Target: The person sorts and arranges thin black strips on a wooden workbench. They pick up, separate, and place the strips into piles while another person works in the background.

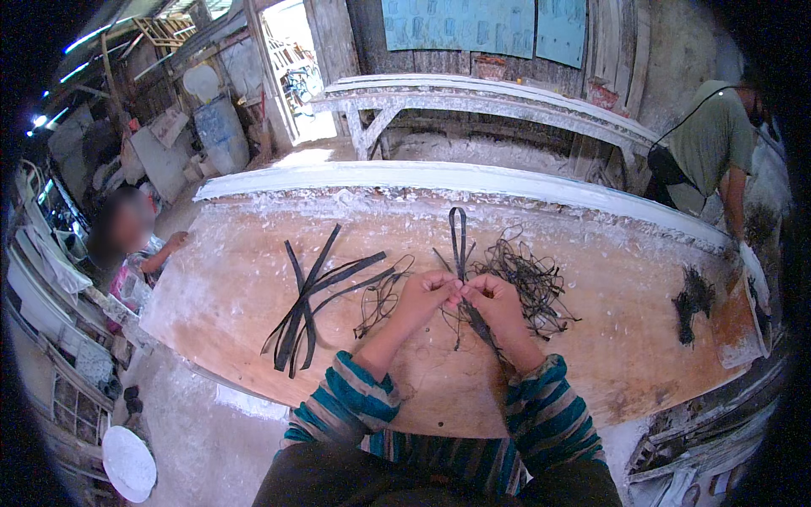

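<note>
Over the near middle of the plaster-smeared wooden table (253, 245), my left hand (429, 294) and my right hand (494, 302) meet, fingertips pinched together. Both grip a flat black strip (458, 228) folded into a loop that stands up beyond my fingers. Its tails run down under my right hand. To the left lie several loose black strips (308, 296), crossed over one another. A few thin black cords (376, 306) rest beside my left wrist. A larger tangle of thin black cords (532, 283) spreads just right of my right hand. My fingers hide where the strip is pinched.
A long white-crusted molding (439, 179) borders the table's far side. Another black clump (694, 304) lies at the right end, near a bending person (710, 144). A child-sized person (131, 245) stands at the left end. Behind are a whitened bench (498, 97) and blue barrel (221, 135).
</note>
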The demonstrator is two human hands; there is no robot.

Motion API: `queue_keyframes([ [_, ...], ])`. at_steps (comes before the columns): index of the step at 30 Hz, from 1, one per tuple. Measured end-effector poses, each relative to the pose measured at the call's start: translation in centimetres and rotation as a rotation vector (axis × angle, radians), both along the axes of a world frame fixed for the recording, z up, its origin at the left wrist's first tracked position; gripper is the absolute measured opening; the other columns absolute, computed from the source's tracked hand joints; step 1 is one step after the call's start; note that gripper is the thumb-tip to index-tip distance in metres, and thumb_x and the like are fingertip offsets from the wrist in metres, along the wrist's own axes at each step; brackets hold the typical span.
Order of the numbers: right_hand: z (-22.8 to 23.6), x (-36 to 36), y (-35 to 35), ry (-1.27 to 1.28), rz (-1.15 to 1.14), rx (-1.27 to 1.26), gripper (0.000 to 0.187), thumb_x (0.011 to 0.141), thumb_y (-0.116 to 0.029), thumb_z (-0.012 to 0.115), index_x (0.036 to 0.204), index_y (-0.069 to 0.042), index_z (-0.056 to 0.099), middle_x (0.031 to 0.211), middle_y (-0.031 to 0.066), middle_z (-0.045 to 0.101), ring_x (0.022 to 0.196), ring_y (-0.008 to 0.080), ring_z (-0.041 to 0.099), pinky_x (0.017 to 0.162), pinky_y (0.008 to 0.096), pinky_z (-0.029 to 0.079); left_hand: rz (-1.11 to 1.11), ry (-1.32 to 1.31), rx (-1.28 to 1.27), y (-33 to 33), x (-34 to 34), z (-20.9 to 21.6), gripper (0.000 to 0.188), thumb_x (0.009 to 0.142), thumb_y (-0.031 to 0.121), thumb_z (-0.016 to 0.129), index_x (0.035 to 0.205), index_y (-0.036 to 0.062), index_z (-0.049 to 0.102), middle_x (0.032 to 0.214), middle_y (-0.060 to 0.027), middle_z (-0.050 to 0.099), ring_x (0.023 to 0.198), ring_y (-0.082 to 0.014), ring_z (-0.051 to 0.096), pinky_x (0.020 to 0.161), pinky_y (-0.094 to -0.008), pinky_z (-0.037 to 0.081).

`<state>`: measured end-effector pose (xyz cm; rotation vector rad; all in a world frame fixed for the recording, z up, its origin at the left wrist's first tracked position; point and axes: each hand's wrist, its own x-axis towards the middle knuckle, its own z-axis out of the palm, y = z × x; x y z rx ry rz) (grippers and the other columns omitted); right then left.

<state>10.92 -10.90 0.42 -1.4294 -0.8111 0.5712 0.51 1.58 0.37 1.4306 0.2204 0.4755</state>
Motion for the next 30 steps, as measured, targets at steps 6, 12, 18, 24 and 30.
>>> queue_keyframes([
  [6,0.0,0.0,-0.1,-0.061,0.025,0.006,0.013,0.079,-0.014,0.064,0.08,-0.001,0.063,0.07,0.0012,0.061,0.063,0.0068,0.053,0.057,0.0213,0.041,0.011,0.035,0.048,0.0,0.1,-0.3,0.015,0.085,0.015,0.058,0.085,-0.0003,0.062,0.074,-0.0051,0.062,0.063,-0.0091,0.058,0.058,-0.0215,0.048],
  [12,1.0,-1.3,-0.3,-0.275,0.017,0.082,0.009,0.083,-0.006,0.057,0.089,-0.001,0.06,0.079,0.0044,0.062,0.069,0.0102,0.056,0.063,0.0239,0.043,0.042,0.051,-0.092,0.4,-0.1,-0.6,0.015,0.086,0.014,0.055,0.087,0.0006,0.061,0.076,-0.005,0.062,0.063,-0.0098,0.058,0.059,-0.0222,0.049],
  [18,1.3,-1.3,-0.3,-0.837,-0.045,0.169,0.017,0.075,0.0,0.058,0.092,-0.003,0.061,0.083,0.0114,0.061,0.069,0.0244,0.058,0.064,0.0305,0.045,0.082,0.072,-0.232,0.4,-0.2,0.3,0.016,0.087,0.016,0.054,0.089,0.0022,0.061,0.076,-0.0028,0.061,0.063,-0.0091,0.056,0.059,-0.021,0.047],
  [24,2.0,-1.5,-0.5,-0.882,-0.131,0.181,0.018,0.07,-0.003,0.062,0.087,-0.008,0.064,0.08,0.008,0.06,0.071,0.0284,0.058,0.06,0.0355,0.044,-0.003,0.069,-0.242,0.7,-0.2,-0.2,0.015,0.086,0.016,0.056,0.091,0.0022,0.061,0.076,-0.0026,0.061,0.063,-0.0081,0.056,0.059,-0.02,0.047],
  [30,1.2,-1.2,-0.2,-0.741,-0.104,0.181,0.013,0.071,-0.009,0.065,0.084,-0.007,0.065,0.078,0.008,0.061,0.069,0.026,0.059,0.062,0.0332,0.044,0.016,0.076,-0.226,0.6,-0.1,-0.6,0.014,0.085,0.015,0.057,0.092,0.003,0.06,0.078,-0.0019,0.061,0.067,-0.0078,0.057,0.061,-0.0196,0.047],
])
